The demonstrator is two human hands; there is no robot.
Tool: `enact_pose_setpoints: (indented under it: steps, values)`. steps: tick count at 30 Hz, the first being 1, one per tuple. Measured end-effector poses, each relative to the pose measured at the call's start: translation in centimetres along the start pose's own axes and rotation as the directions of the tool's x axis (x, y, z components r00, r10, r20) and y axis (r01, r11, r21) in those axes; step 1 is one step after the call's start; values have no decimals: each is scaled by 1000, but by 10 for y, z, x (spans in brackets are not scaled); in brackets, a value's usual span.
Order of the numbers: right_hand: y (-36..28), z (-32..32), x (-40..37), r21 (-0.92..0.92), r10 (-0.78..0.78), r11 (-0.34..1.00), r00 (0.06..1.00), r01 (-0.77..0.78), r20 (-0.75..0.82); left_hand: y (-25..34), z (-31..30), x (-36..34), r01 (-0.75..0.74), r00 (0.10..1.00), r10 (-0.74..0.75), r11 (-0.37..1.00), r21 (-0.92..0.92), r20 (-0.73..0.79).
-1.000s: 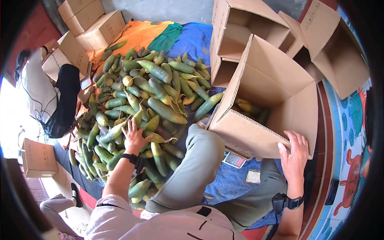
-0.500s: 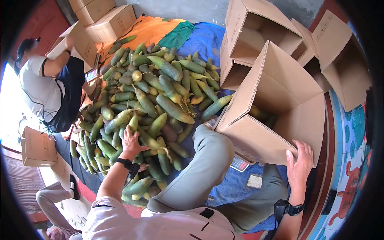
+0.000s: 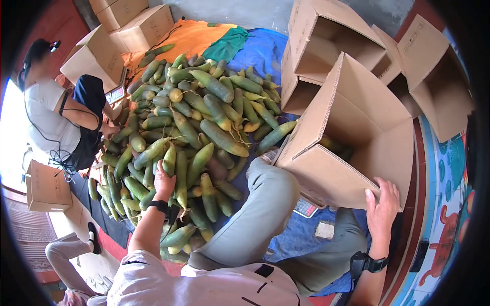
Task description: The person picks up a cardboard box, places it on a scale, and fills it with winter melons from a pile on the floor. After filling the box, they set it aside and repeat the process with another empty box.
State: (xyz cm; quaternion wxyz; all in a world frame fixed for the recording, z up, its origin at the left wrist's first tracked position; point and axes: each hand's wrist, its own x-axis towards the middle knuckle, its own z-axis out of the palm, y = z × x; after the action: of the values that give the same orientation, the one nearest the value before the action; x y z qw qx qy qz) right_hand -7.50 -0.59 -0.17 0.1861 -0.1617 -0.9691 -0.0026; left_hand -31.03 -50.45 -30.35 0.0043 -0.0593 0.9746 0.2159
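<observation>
A large heap of long green radishes (image 3: 223,138) with yellowish tips and thin roots lies in front of me. My left hand (image 3: 164,184) is in the near side of the heap, fingers drawn together against a green radish (image 3: 181,178) standing nearly upright; part of the grip is hidden. On my right, a tilted open cardboard box (image 3: 334,171) leans by my knee, with a few radishes (image 3: 334,145) partly visible in its shadowed inside. My right hand (image 3: 383,206) grips the box's near edge, with its fingers over the rim.
Several open cardboard boxes (image 3: 352,30) are stacked behind mine, with more boxes (image 3: 143,30) at the far left. A person (image 3: 56,109) sits left of the heap beside a scale (image 3: 115,95). A scale keypad (image 3: 305,208) shows under my box. Orange and blue sheets (image 3: 265,48) cover the floor.
My left hand has gone from spread fingers to a closer grip, and the radish beside it has swung more upright. The person at left has leaned back and lowered an arm. My right hand stays put.
</observation>
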Motion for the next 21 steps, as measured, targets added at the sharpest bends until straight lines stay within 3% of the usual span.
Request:
enact_pose_setpoints:
  steps: [1,6,8,9,11,13,15,18,21]
  values:
    - [0,0,1,15,-12,1000,1000,13,-6,1,1,3,69,997,-70,997,26,14]
    - [0,-3,0,14,-6,1000,1000,6,-1,24,-20,-6,15,999,-16,1000,-12,-43]
    - [-2,-4,0,16,1,1000,1000,-1,12,55,-46,-23,-124,992,117,973,-192,-49]
    - [-2,-5,1,27,6,1000,1000,-6,18,68,-56,-31,-127,992,120,973,-192,-49]
    - [-5,-7,-1,35,10,999,1000,-11,18,97,-75,-44,-295,955,290,904,-309,-62]
    - [-14,-11,-2,143,-40,988,997,49,-70,136,-100,-61,-422,905,411,829,-366,-114]
    - [-28,-23,-7,132,-69,988,996,75,-52,172,-124,-77,-562,825,548,770,-302,-137]
    - [-61,-42,-17,252,-153,951,982,177,-114,226,-160,-103,-822,559,803,502,-269,-209]
    - [-86,-58,-27,131,-479,860,869,493,-123,262,-174,-127,-951,259,940,208,-230,-220]
